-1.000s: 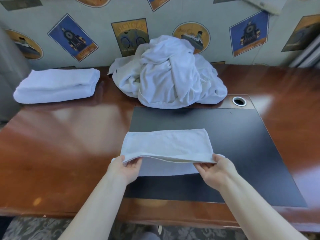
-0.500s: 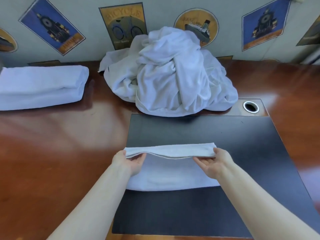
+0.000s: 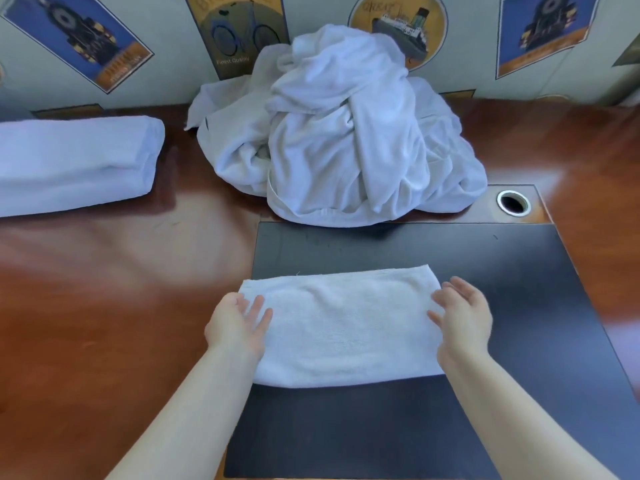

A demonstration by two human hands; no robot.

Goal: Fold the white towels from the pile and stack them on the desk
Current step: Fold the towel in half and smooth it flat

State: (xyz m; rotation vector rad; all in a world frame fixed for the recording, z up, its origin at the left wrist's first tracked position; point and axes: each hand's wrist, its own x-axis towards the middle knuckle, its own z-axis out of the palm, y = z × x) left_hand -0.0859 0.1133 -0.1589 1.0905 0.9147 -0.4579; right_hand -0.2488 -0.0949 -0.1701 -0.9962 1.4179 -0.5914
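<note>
Folded towel (image 3: 346,323) flat on black mat (image 3: 519,306), centre frame. Left hand (image 3: 237,325) and right hand (image 3: 462,315) at its short ends, fingers released, straight. Soft, light, floppy; best lifted from beneath both ends. Pile (image 3: 346,133) upper centre; stack (image 3: 76,161) upper left on bench (image 3: 104,289).

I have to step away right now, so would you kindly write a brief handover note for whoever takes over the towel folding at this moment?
Left hand: open, fingers straight, at the left end of the folded towel.
Right hand: open, at the towel's right end, holding nothing.
The folded towel lies flat on the black desk pad, in front of the pile of unfolded towels.
The stack of finished towels sits at the far left of the desk.
Done: this towel's current fold is laid down.
Left: finish folding if needed, move it onto the stack, then work through the pile.
</note>
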